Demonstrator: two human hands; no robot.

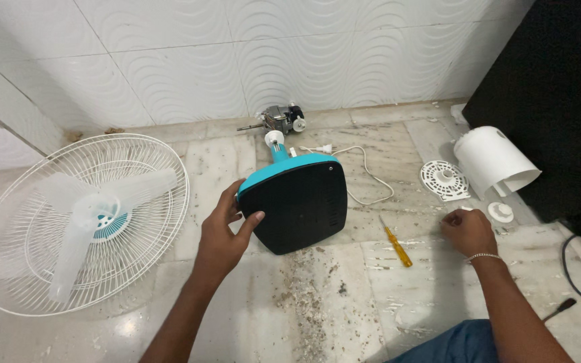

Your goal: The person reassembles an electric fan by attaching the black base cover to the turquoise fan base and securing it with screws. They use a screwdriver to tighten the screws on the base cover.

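We see the left hand [226, 225] gripping the teal-and-black fan base [295, 200] at frame centre on a dusty marble floor [317, 309] below wavy white wall tiles [237, 60]; the right hand [467, 230] rests curled, centre right.

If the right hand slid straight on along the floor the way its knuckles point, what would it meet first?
Probably the small white round cap just beyond the right hand, with the white cylindrical cover behind it; depth is hard to judge.

Single head-worn view, steeply down and near, over marble floor [344, 316].
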